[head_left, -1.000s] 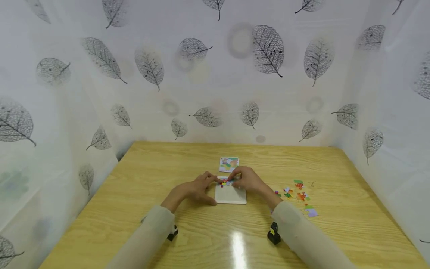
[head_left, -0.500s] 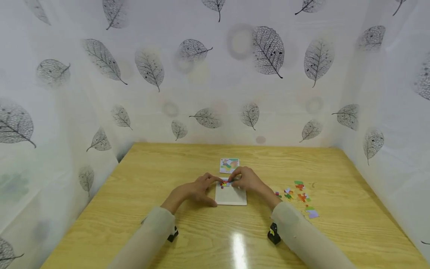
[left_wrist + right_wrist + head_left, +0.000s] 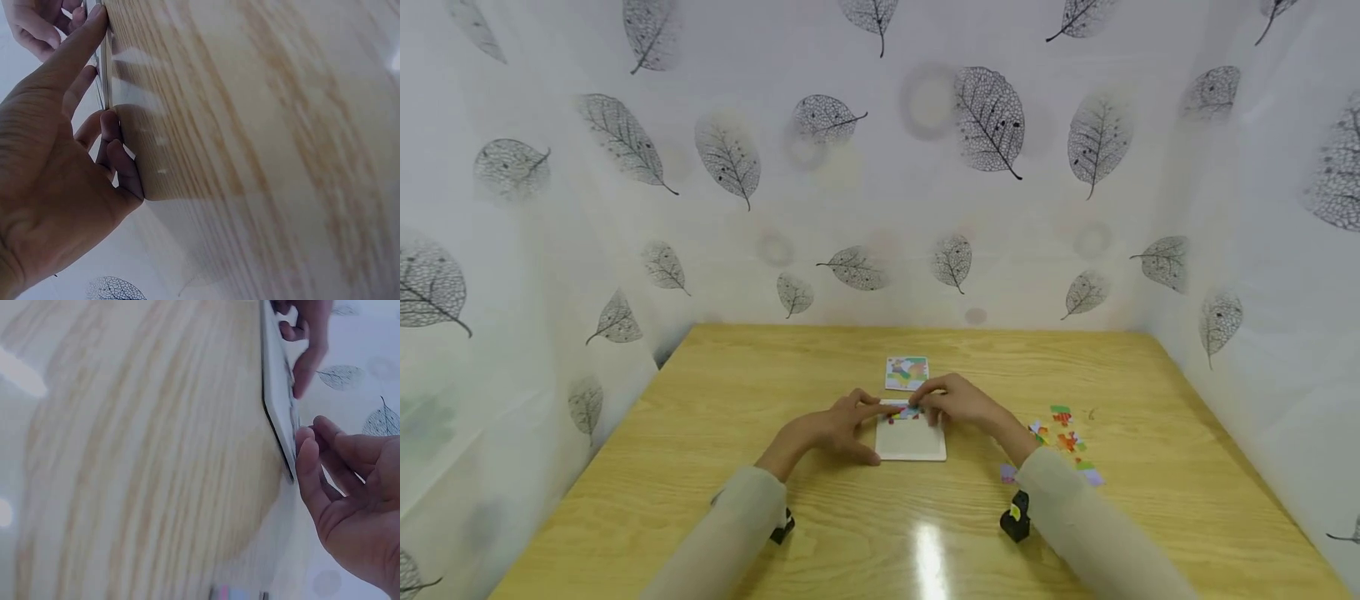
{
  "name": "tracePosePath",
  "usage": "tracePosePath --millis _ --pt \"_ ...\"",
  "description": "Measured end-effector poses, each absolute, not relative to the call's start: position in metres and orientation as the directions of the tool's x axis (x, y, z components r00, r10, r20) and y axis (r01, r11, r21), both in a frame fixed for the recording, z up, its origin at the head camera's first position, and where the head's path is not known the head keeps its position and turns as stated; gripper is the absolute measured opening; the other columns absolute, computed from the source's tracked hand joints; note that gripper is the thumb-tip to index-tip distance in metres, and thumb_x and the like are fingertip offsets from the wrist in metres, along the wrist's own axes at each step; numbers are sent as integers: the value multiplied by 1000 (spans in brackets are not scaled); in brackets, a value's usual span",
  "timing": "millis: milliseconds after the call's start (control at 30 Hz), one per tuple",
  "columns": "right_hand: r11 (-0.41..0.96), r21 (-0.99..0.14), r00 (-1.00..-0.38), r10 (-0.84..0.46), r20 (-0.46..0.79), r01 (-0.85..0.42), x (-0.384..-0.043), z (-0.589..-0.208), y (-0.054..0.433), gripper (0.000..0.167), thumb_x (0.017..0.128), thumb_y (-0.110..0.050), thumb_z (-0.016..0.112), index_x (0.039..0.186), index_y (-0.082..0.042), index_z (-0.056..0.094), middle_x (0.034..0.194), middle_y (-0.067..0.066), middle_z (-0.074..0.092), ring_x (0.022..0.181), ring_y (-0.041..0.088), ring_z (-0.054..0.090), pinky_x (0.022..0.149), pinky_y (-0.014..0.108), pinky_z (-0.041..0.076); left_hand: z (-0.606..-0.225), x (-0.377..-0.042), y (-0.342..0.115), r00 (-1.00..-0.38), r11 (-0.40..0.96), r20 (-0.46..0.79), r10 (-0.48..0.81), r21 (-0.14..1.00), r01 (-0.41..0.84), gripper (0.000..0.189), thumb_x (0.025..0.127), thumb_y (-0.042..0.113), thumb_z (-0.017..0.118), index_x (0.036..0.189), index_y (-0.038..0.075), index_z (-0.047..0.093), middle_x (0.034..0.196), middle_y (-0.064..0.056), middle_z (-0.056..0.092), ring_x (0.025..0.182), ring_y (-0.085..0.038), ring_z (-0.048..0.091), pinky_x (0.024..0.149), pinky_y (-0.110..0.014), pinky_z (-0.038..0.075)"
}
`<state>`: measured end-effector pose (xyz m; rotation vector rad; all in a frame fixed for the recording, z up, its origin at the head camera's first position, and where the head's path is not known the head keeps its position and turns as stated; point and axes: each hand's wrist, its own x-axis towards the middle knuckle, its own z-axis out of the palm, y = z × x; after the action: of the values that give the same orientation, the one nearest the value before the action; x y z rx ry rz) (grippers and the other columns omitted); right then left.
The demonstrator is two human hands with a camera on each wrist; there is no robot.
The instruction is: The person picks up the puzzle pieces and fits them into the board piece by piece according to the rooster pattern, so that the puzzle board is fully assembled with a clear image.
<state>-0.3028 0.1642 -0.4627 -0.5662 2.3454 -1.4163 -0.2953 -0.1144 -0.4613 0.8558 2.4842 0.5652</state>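
In the head view, a white puzzle tray [image 3: 912, 446] lies flat mid-table, with colourful jigsaw pieces [image 3: 896, 414] joined along its far edge. My left hand [image 3: 838, 429] spreads over the tray's left side, thumb at the near left corner and index finger stretched onto the pieces. My right hand [image 3: 962, 402] bends over the far right part, index finger and thumb holding a puzzle piece [image 3: 914, 412] at the row's right end, mostly covered by the fingers. The right wrist view shows the tray [image 3: 278, 394] edge-on beside the right fingertips [image 3: 307, 456].
A picture card [image 3: 907, 372] of the coloured design lies just beyond the tray. Loose jigsaw pieces [image 3: 1067, 442] are scattered on the wooden table [image 3: 760, 367] at the right, some behind the right sleeve. A leaf-printed curtain [image 3: 857, 183] encloses the back and sides.
The view has shifted slightly. My left index finger has stretched farther right over the pieces. My right hand stays at the far right of the tray, its fingertips a little lower on the row.
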Motion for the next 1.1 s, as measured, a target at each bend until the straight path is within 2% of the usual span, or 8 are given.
tracePosePath --millis 133,233,500,700,900,1100 --pt "380 -917 -858 -506 -95 -122 -302 -459 180 32 110 -14 50 133 4 64 126 25 65 81 32 68 70 39 59 -461 -295 -114 -709 724 -278 648 513 460 84 89 47 80 161 38 38 158 -9 31 145 -36 33 111 -63 38" --pt "394 -909 -852 -515 -95 -137 -301 -457 193 36 110 -17 51 140 2 59 137 24 60 82 33 69 69 43 60 -463 -294 -113 -713 729 -284 641 516 449 85 88 47 81 161 39 38 159 -8 31 146 -36 31 111 -65 37" --pt "384 -914 -852 -514 -98 -127 -298 -454 231 48 109 -18 56 150 5 47 144 31 52 81 38 69 63 44 60 -464 -295 -113 -713 726 -278 644 516 454 85 88 46 81 161 40 37 159 -9 31 146 -37 32 111 -66 37" --pt "389 -915 -871 -480 -106 -103 -293 -455 266 51 108 -20 58 150 5 45 144 33 51 72 33 66 58 39 58 -462 -294 -113 -713 727 -278 643 514 455 85 88 45 82 161 39 37 159 -9 31 147 -37 31 112 -65 37" --pt "434 -899 -900 -411 -144 -54 -283 -458 298 49 110 -26 55 150 2 48 141 30 51 56 20 48 50 32 45 -463 -294 -112 -724 738 -282 630 509 444 85 88 45 82 161 39 38 158 -8 32 147 -36 31 114 -64 35" --pt "432 -899 -900 -418 -122 -79 -276 -461 324 47 111 -23 52 149 5 47 142 32 52 48 17 31 43 35 35 -463 -295 -111 -731 748 -295 615 512 423 84 88 44 82 160 41 39 158 -7 32 147 -35 30 114 -64 34"
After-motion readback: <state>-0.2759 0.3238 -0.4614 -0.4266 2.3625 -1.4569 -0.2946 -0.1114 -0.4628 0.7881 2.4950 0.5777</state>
